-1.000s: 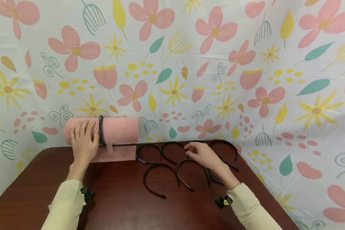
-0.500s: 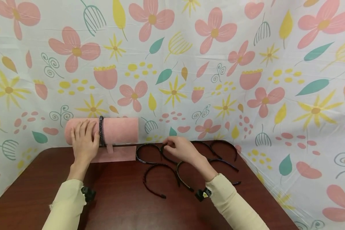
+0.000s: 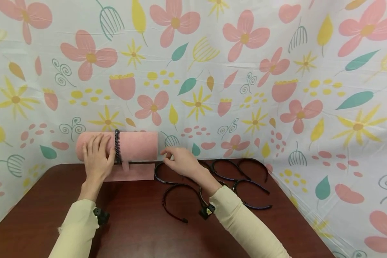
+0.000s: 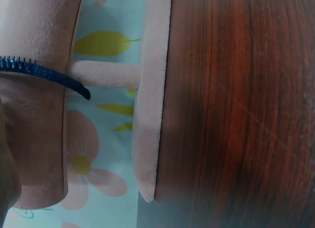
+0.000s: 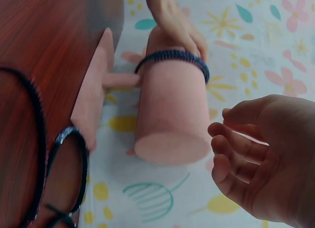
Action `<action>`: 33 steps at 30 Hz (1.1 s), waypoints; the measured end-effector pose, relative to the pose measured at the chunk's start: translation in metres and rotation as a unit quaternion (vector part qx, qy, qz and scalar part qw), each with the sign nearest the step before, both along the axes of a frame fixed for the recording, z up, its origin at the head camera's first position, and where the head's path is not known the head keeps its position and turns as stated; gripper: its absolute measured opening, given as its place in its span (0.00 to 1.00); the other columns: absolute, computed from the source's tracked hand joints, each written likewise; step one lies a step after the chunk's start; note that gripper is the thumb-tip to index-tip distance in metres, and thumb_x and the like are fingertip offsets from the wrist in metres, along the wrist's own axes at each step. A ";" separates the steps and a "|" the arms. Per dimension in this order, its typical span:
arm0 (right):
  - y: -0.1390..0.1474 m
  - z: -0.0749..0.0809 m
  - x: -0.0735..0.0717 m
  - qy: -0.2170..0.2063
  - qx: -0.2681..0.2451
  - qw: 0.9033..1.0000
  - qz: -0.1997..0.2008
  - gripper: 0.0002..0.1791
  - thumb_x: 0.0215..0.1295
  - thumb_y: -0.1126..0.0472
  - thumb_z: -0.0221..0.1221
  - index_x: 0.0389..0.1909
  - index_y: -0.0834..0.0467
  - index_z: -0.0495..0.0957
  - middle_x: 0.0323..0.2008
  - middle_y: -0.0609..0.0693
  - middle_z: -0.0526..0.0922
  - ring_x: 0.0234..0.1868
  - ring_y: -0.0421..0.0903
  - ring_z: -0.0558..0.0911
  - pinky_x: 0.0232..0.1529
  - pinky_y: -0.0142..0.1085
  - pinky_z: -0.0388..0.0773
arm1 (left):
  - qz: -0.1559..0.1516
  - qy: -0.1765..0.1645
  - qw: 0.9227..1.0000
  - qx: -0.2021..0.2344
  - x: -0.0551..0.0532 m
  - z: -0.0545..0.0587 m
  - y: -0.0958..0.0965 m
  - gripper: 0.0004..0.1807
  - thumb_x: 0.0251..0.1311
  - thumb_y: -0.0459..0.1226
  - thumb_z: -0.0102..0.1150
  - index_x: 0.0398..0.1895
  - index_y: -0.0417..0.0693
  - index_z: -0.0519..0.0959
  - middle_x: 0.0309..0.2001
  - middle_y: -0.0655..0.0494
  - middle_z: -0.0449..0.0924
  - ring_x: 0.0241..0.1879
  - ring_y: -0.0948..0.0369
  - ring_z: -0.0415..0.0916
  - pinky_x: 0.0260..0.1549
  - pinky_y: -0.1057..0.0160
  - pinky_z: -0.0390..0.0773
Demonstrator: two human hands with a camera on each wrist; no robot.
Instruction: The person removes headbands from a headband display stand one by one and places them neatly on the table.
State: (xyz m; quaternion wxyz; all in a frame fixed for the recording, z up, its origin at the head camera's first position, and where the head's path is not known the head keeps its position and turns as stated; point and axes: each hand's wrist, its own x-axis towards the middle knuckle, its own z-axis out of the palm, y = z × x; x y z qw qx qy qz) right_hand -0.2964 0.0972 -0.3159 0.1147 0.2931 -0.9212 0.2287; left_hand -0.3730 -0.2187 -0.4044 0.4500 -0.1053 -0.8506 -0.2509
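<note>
A pink velvety headband stand has a horizontal roll [image 3: 138, 145] on a short post above a flat base [image 3: 142, 172]. My left hand [image 3: 98, 156] rests on the roll's left part, fingers lying over its top. Just beside those fingers, a dark blue toothed headband [image 3: 117, 147] sits around the roll; its tip hangs free below the roll in the left wrist view. My right hand [image 3: 182, 161] is just off the roll's right end, above the loose headbands. Its fingers [image 5: 236, 159] are loosely bent and hold nothing in the right wrist view.
Several dark headbands lie on the brown table [image 3: 132, 222] right of the stand: a reddish one [image 3: 164, 202] in front, a blue-black one [image 3: 225, 177] and others behind. My right forearm covers some. A flowered cloth [image 3: 193, 71] hangs behind the table and along its right side.
My right hand has moved left across the loose headbands to the roll's right end, uncovering the headbands at the right. My left hand stays on the roll. The view has shifted slightly.
</note>
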 end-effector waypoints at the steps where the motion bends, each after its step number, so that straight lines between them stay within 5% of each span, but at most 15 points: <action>1: -0.005 0.001 -0.001 0.003 -0.001 1.000 0.004 0.15 0.71 0.57 0.55 0.54 0.52 0.81 0.37 0.45 0.86 0.21 0.36 0.75 0.23 0.29 0.69 | 0.000 0.003 1.000 0.000 0.000 0.000 0.000 0.26 0.69 0.48 0.44 0.66 0.49 0.69 0.71 0.44 0.63 0.74 0.46 0.52 0.75 0.42 0.37; 9: -0.045 -0.001 -0.014 -0.008 -0.020 1.000 0.008 0.17 0.72 0.55 0.56 0.58 0.52 0.79 0.43 0.43 0.87 0.36 0.34 0.83 0.33 0.26 0.77 | 0.010 0.016 1.000 -0.002 -0.003 0.001 0.000 0.32 0.62 0.54 0.48 0.67 0.49 0.69 0.70 0.44 0.64 0.74 0.46 0.52 0.75 0.42 0.37; 20: -0.096 -0.020 -0.028 0.015 -0.064 0.998 0.021 0.21 0.69 0.55 0.61 0.61 0.53 0.76 0.41 0.43 0.86 0.36 0.34 0.83 0.34 0.22 0.75 | 0.008 0.021 1.000 -0.001 0.000 0.001 -0.001 0.33 0.61 0.54 0.51 0.67 0.48 0.69 0.70 0.43 0.64 0.74 0.46 0.52 0.75 0.40 0.38; 28: -0.125 -0.020 -0.029 0.064 -0.024 0.997 -0.029 0.25 0.67 0.51 0.61 0.63 0.51 0.73 0.52 0.44 0.81 0.46 0.36 0.82 0.42 0.29 0.79 | 0.009 0.022 1.000 -0.008 0.001 0.001 0.003 0.33 0.61 0.55 0.50 0.66 0.48 0.69 0.69 0.43 0.65 0.73 0.45 0.53 0.74 0.39 0.39; 33: -0.135 -0.024 -0.032 0.081 -0.019 0.995 -0.049 0.27 0.66 0.50 0.62 0.65 0.48 0.71 0.54 0.44 0.78 0.43 0.36 0.81 0.38 0.30 0.79 | 0.008 0.021 1.000 -0.010 0.000 0.000 0.003 0.33 0.62 0.55 0.50 0.66 0.48 0.69 0.70 0.43 0.64 0.73 0.45 0.53 0.74 0.39 0.39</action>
